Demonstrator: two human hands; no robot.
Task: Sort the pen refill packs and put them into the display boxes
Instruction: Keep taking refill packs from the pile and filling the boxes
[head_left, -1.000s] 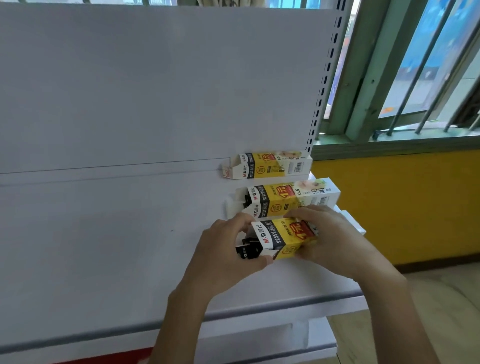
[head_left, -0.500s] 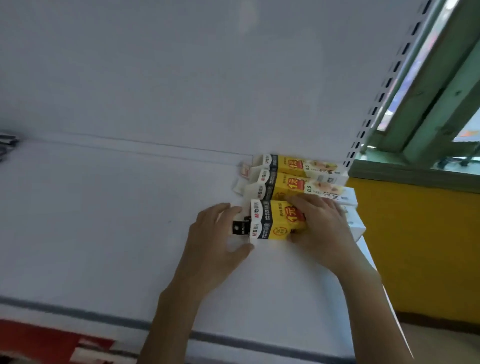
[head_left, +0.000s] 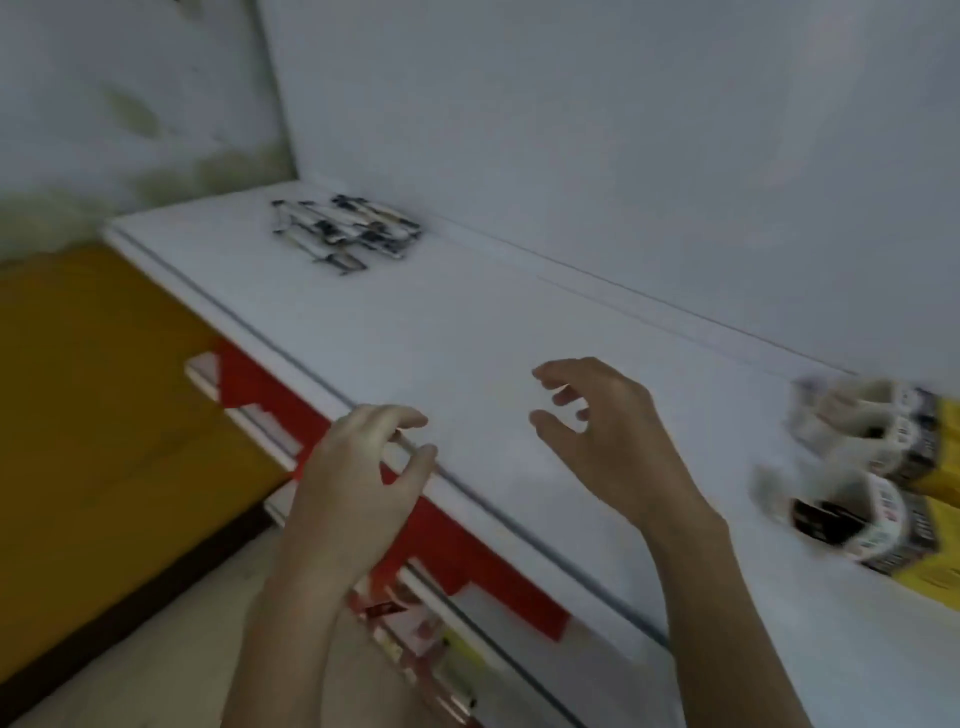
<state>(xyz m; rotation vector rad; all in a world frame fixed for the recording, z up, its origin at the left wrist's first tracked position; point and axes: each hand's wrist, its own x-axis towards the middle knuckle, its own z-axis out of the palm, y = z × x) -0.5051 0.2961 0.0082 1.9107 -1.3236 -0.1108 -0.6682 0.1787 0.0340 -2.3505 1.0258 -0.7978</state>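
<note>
Biggest thing I'm looking at is the white shelf (head_left: 467, 322), running from near right off to far left, with a white back panel (head_left: 623, 130) standing behind it. Past its left end there's a stained wall (head_left: 130, 104) up top and a yellow one (head_left: 104, 389) lower down, plus a red strip (head_left: 260, 395) under the shelf's front lip. The boxes (head_left: 878, 467) sit on the shelf at the right edge of the frame, open ends pointing left. They're too smeared to count, though the near one has something dark in its mouth. The hands are mid-frame: left hand (head_left: 353, 483) over the front lip, right hand (head_left: 608, 436) further in above the shelf, apart from the boxes. Both grips are slack, fingers half curled, nothing in either, and I can't tell if either touches the shelf. Now the bit that matters: the refills (head_left: 345, 228) are a small dark heap at the far left, close to the back panel and well apart from both hands. Their long axes lie roughly along the back edge, a bit fanned out. The left hand looks nearer, with the heap pretty much dead ahead of it, so I'd reach with that one and close across the long axis.
</note>
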